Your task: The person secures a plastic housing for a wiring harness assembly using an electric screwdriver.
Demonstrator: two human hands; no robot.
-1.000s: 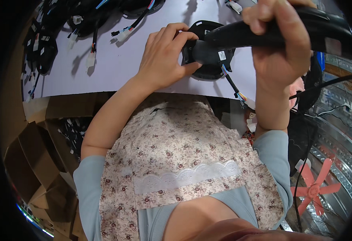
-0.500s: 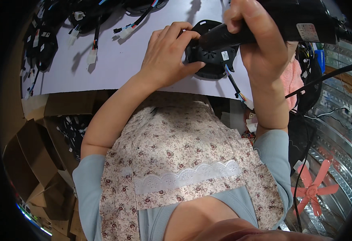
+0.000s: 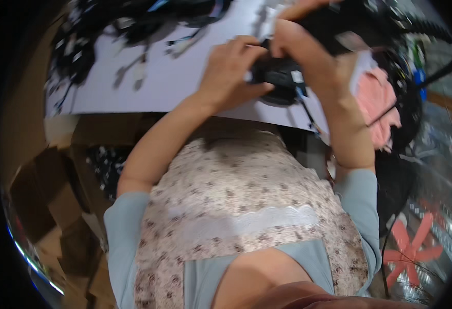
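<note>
So the small black plastic part with a white sticker (image 3: 280, 77) sits right at the near edge of the white worktop (image 3: 184, 85), a bit right of centre, pinned between both hands. The left hand (image 3: 231, 69) has its fingers curled around the part's left end, holding it tight. The right hand (image 3: 308, 49) is wrapped around the handle of a chunky black power tool (image 3: 360, 23), whose front end comes down onto the part from the far right; everything there is pretty blurry, so I can't make out the tip.

A thin black wire (image 3: 305, 110) trails off the part toward the near side. Far left on the worktop there's a heap of black cable harnesses with white connectors (image 3: 128, 31). Off to the right lies a pink cloth (image 3: 380, 103), and brown cardboard boxes (image 3: 45, 206) sit down at the near left.
</note>
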